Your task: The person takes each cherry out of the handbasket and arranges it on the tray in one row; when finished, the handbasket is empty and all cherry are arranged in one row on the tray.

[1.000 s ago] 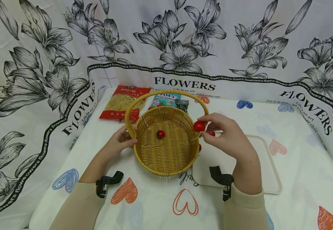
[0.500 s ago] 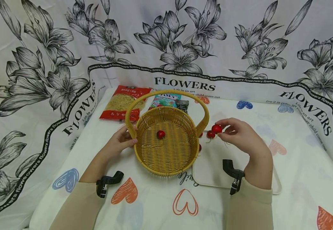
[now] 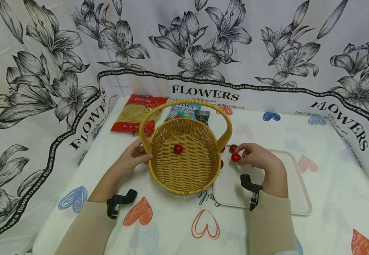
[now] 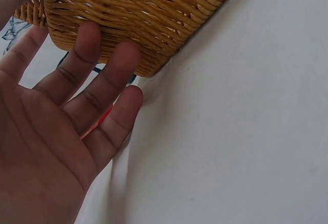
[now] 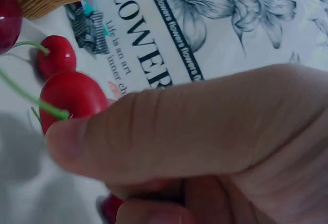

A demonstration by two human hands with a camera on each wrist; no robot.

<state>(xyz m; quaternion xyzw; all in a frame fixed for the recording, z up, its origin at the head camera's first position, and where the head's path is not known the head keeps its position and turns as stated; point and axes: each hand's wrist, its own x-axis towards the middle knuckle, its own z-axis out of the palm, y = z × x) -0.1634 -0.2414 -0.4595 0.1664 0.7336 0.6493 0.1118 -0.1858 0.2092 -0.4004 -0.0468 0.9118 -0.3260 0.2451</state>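
A round yellow wicker basket [image 3: 184, 166] with a tall arched handle stands mid-table, one red cherry [image 3: 178, 149] lying inside. At its left side my left hand [image 3: 133, 156] holds the basket near the foot of the handle; in the left wrist view the fingers [image 4: 110, 75] touch the woven outer wall. My right hand [image 3: 257, 156] pinches another red cherry [image 3: 235, 157] over the far left part of the cream tray [image 3: 232, 191]. In the right wrist view that cherry [image 5: 74, 93] shows its green stem beside the thumb. Further cherries [image 3: 233, 148] lie close by, some partly hidden by the basket.
Behind the basket lie a red packet of dry noodles or pasta [image 3: 136, 111], a teal candy bag [image 3: 183, 111] and a small dark wrapped packet [image 3: 202, 116]. A flower-print cloth [image 3: 200, 42] hangs at the back. The white tablecloth [image 3: 168, 226] bears printed hearts.
My right hand moved right from the basket's handle with a cherry, then down and left over the tray, still pinching a cherry. The left hand and basket stayed in place.
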